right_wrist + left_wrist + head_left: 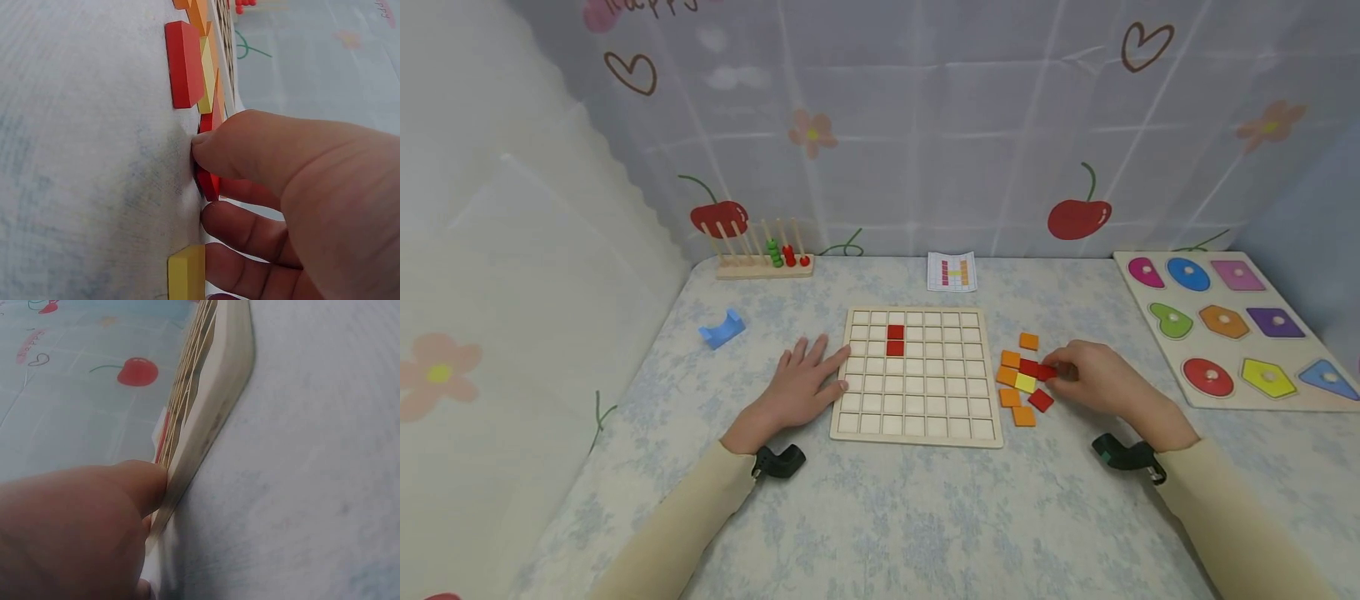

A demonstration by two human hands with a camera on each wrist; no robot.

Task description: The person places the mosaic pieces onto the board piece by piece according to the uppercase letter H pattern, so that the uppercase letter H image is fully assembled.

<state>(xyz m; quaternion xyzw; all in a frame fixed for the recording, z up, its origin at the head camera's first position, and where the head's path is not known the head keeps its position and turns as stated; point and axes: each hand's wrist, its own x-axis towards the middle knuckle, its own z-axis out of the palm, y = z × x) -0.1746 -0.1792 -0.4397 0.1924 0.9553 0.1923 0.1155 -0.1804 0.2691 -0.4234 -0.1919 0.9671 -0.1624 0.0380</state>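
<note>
A wooden grid board (916, 385) lies on the table, with two red square tiles (895, 340) one below the other in its upper left part. My left hand (797, 387) rests with spread fingers at the board's left edge, its thumb touching the rim in the left wrist view. Right of the board, my right hand (1101, 379) pinches a red tile (209, 182) between thumb and fingers, low over the cloth. Beside it lie another red tile (1041, 401), a yellow tile (1025, 383) and several orange tiles (1024, 416). The right wrist view shows a yellow tile (187, 272) near the lower fingers.
A printed pattern card (952, 272) lies behind the board. At the back left stands a wooden peg rack (763, 268) with green and red beads, and a blue curved piece (722, 329) lies before it. A shape puzzle board (1213, 350) is at the right.
</note>
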